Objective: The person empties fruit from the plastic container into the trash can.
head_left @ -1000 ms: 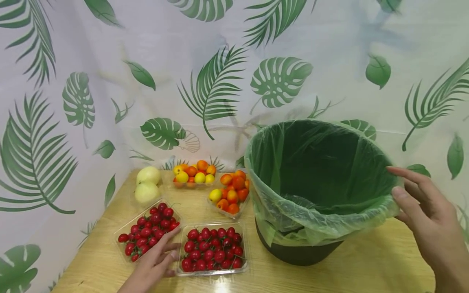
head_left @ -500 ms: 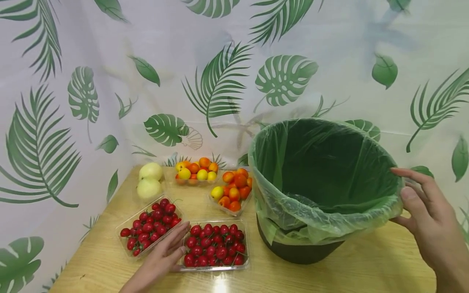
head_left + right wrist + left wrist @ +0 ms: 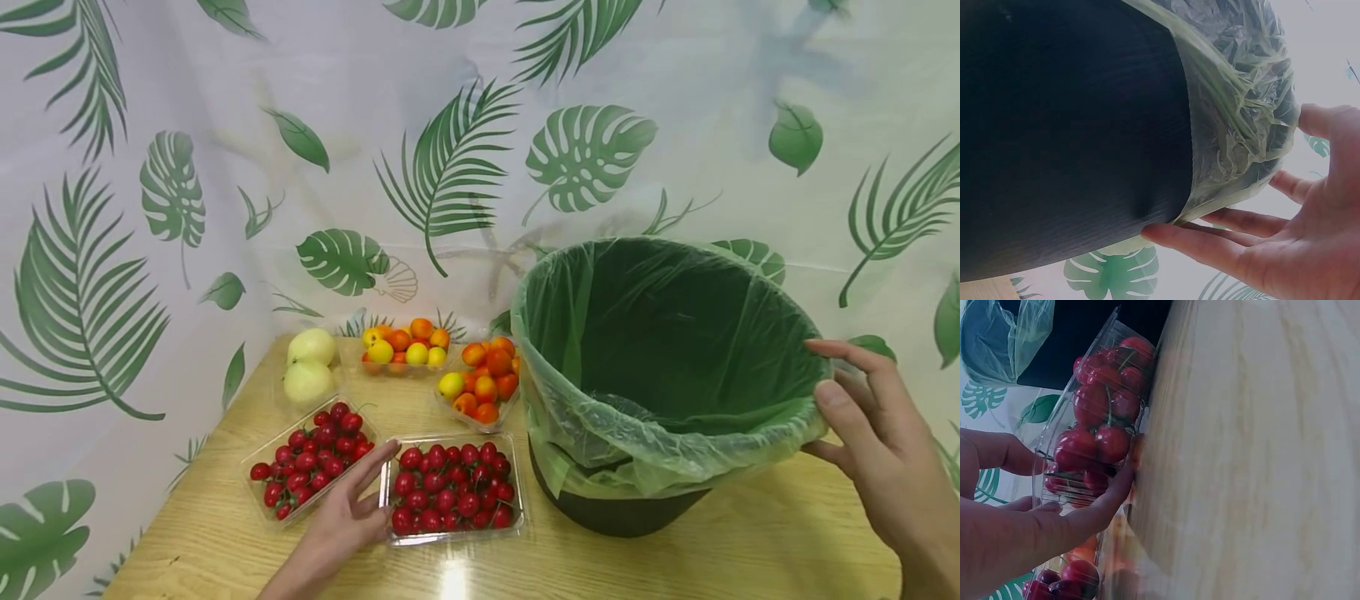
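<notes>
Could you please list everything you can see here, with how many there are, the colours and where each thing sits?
Bin: one, dark, on the table's right half
Liner: one, translucent green, inside the bin and folded over its rim
Clear trays: at least four, transparent, left of the bin
Red fruit: many, red with green stems, in the two front trays
Small round fruit: many, orange and yellow, in two trays behind
Large round produce: two, pale yellow-green, back left
Table: one, light wood, beneath everything
Backdrop: white with green leaves, behind and left
Left hand: one, gripping the front tray nearest the bin
Right hand: one, touching the liner at the bin's right rim
</notes>
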{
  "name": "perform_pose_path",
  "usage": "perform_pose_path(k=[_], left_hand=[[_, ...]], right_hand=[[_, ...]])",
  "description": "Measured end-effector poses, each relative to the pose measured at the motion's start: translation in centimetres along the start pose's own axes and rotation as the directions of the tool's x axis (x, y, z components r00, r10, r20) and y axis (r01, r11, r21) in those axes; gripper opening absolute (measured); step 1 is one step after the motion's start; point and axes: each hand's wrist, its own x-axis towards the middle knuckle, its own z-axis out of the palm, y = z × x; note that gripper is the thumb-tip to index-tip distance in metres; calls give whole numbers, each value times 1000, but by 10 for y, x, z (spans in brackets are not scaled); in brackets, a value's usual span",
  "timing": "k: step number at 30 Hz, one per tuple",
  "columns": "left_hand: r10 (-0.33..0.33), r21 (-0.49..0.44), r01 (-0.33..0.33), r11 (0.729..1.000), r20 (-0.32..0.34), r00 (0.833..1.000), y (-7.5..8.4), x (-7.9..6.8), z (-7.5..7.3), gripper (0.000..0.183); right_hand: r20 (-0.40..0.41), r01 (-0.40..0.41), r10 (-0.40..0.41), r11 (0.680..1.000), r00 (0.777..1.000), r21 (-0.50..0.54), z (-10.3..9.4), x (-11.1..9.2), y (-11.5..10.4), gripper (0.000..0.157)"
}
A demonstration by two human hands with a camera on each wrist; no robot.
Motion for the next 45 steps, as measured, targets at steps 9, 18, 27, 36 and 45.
perform_pose_path(k=[9,18,27,36,45], left_hand=[[-8,-19,7,1000,-4,1000,3,-1,0,86],[-18,-44,22,999,79,997,9,-8,-2,74],[23,-42,-24,999,-9,1000,24,-19,-4,68],[148,-115,-151,982,-32,988,51,-20,-18,65],[222,-104,-240,965,-157,962,81,-14,-23,63]], right_hand=[[7,-10,10,1000,1000,30,0,2,-1,50],[24,-6,0,959,1000,283,-4,2,6,53],[26,9,-18,953,1000,304,-4,2,8,53],[30,32,-46,932,999,362,-5,5,5,54],[54,12,-34,929,998,371,-8,2,7,55]])
